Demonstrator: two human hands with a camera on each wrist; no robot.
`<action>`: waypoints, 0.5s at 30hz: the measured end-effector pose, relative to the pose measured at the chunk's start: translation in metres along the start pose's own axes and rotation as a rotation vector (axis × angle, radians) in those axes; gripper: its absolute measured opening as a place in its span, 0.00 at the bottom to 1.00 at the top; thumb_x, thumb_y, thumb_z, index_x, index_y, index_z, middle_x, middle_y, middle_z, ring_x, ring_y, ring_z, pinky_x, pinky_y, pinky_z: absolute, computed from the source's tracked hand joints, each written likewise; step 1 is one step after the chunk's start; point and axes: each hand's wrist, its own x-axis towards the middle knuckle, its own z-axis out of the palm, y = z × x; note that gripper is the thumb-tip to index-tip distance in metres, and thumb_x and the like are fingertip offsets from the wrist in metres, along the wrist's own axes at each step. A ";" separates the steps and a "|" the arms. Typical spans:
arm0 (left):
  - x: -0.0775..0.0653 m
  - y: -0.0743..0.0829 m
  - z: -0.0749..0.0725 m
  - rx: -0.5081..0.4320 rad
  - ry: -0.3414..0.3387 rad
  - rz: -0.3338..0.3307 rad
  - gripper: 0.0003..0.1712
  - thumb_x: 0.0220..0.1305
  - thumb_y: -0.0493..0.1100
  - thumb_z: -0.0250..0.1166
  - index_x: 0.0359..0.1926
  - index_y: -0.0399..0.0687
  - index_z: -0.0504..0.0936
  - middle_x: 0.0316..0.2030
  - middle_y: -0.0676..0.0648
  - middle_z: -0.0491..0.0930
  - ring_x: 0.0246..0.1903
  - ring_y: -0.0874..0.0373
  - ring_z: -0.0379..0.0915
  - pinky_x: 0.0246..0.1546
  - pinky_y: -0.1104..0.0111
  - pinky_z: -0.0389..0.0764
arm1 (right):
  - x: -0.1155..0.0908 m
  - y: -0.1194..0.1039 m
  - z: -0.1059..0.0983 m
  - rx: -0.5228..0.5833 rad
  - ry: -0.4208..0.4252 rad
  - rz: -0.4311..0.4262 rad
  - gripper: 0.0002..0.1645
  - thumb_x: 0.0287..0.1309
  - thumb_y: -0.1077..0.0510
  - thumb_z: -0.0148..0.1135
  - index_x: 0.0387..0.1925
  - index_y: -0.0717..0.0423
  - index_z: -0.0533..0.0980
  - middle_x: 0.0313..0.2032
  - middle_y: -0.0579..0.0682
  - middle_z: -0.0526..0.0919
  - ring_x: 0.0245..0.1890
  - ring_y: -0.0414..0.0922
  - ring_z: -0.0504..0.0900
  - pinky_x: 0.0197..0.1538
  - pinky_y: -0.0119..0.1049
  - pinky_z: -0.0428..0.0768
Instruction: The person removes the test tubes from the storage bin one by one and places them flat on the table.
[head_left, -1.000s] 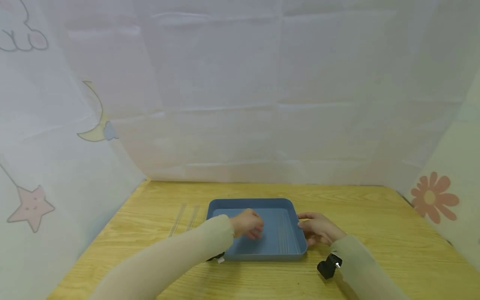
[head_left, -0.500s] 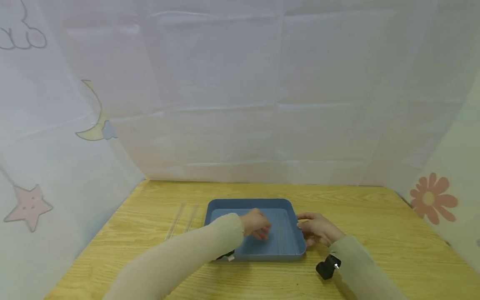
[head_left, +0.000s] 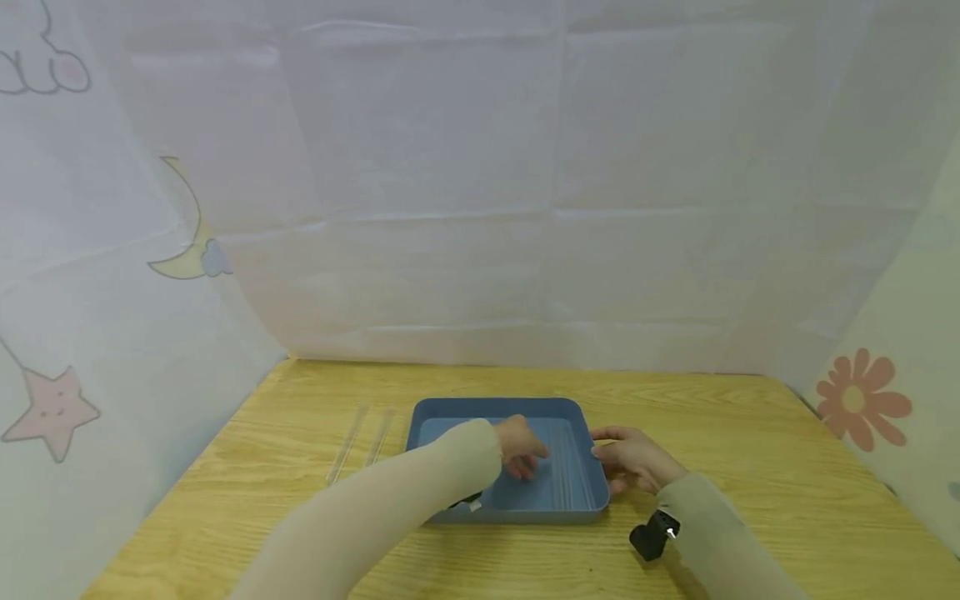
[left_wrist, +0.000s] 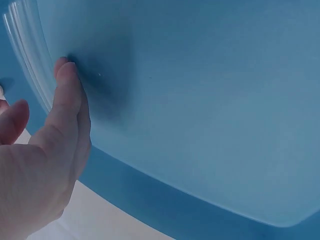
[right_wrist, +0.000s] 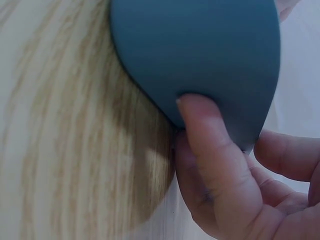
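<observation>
In the head view a blue tray [head_left: 495, 407] stands on the table. My left hand [head_left: 521, 448] reaches into it from the left, its thumb side towards the right. Extended fingers [left_wrist: 67, 95] are over the tray floor in the left wrist view, with nothing held. Just beyond them, clear rods [head_left: 561, 471] lie along the tray's right side. My right hand [head_left: 633, 458] is at the right wall, outside the tray. In the right wrist view its fingers [right_wrist: 205, 120] touch the outer wall and the thumb tip is at the rim.
Two clear rods [head_left: 346, 446] lie side by side on the wooden table [head_left: 705, 408], left of the tray. White printed curtains [head_left: 450, 275] enclose the table at the back and sides. Each wrist wears a small black camera [head_left: 654, 535].
My left hand has moved a little to the right inside the tray, towards the clear rods. My right hand stays at the tray's right wall.
</observation>
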 end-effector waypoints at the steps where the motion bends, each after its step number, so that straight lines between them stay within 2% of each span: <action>1: 0.001 0.002 0.001 0.009 0.004 -0.008 0.21 0.64 0.36 0.65 0.54 0.28 0.72 0.32 0.36 0.82 0.38 0.41 0.83 0.39 0.57 0.84 | 0.000 0.000 0.000 0.000 -0.003 -0.001 0.27 0.66 0.68 0.52 0.64 0.74 0.60 0.36 0.56 0.84 0.34 0.49 0.84 0.28 0.43 0.84; 5: 0.007 0.005 0.007 0.055 0.012 -0.024 0.21 0.63 0.37 0.66 0.53 0.28 0.73 0.29 0.38 0.82 0.34 0.43 0.84 0.34 0.60 0.85 | 0.000 -0.001 -0.002 -0.003 -0.015 -0.008 0.28 0.67 0.67 0.52 0.65 0.74 0.60 0.37 0.56 0.83 0.34 0.49 0.84 0.28 0.43 0.84; 10: 0.024 -0.001 0.015 0.094 0.017 -0.045 0.26 0.61 0.39 0.68 0.56 0.30 0.72 0.25 0.40 0.79 0.23 0.49 0.82 0.22 0.64 0.82 | -0.001 0.000 -0.002 -0.001 -0.017 -0.007 0.27 0.67 0.67 0.53 0.64 0.73 0.62 0.40 0.57 0.83 0.35 0.49 0.83 0.29 0.42 0.84; 15: 0.032 -0.002 0.022 0.123 0.043 -0.068 0.17 0.61 0.39 0.68 0.47 0.33 0.77 0.24 0.40 0.78 0.17 0.53 0.78 0.15 0.67 0.77 | -0.002 0.000 -0.002 -0.003 -0.019 -0.004 0.27 0.67 0.67 0.53 0.64 0.73 0.61 0.40 0.57 0.83 0.36 0.49 0.83 0.29 0.42 0.84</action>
